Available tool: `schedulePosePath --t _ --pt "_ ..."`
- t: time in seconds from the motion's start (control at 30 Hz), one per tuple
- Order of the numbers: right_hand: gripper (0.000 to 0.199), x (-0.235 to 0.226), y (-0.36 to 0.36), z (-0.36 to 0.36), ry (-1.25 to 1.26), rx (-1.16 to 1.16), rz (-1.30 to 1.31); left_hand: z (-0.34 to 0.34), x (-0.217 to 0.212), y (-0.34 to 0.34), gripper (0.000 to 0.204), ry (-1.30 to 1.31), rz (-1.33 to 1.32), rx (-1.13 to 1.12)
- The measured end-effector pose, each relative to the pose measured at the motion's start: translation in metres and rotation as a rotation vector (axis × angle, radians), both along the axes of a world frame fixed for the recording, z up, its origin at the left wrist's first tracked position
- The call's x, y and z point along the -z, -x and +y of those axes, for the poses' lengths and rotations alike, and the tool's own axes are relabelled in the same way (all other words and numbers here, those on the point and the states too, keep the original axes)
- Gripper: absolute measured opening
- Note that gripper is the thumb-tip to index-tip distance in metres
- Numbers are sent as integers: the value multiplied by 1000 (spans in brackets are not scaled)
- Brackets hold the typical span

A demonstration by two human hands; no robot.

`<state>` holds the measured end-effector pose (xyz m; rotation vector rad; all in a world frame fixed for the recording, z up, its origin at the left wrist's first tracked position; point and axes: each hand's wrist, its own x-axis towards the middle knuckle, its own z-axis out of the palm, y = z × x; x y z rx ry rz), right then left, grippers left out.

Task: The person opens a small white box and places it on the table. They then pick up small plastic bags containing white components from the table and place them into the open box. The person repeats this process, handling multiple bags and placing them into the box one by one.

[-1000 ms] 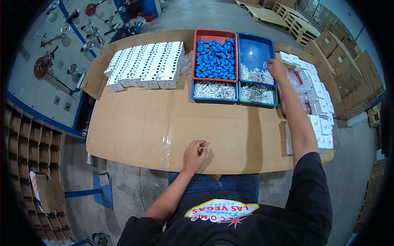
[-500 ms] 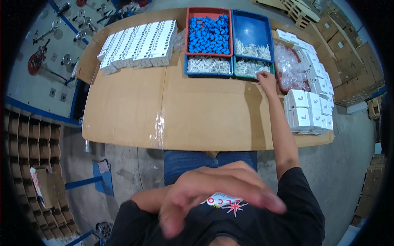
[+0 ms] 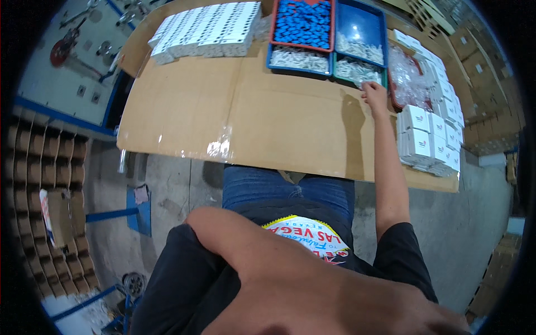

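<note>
right hand [image 3: 374, 94]: reaching out to the near edge of the green tray [image 3: 357, 71] of white parts, at the table [image 3: 234, 111] far side; fingers curling, grip content unclear
tray axis: running left-right
left hand [image 3: 329, 296]: filling the foreground, blurred, fingers cut off, can't tell
parts: too small to resolve

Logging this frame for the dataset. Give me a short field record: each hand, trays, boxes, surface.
right hand: stretched out to the near edge of the teal tray of small white parts; grip hidden
left hand: raised close to the camera, off the table, nothing visible in it
red tray: blue parts
white boxes: stacked right of the right hand
more white boxes: rows, far left
surface: cardboard-covered table
</note>
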<state>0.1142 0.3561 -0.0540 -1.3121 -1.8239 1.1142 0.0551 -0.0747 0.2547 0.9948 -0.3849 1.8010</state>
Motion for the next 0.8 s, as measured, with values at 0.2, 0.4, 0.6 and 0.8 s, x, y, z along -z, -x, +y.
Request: schedulePosePath --t 0.2,0.4,0.6,0.8 --pt "28 9 -12 17 -14 -2 24 -9 0 7 92 -31 49 65" --pt "18 -6 -24 27 246 81 100 -16 88 27 93 570 282 -9" --pt "56 -46 -42 84 -49 315 553 -36 192 50 41 1112 914 -446" --pt "39 -69 -52 50 28 38 324 -32 236 64 35 1106 1273 -727"
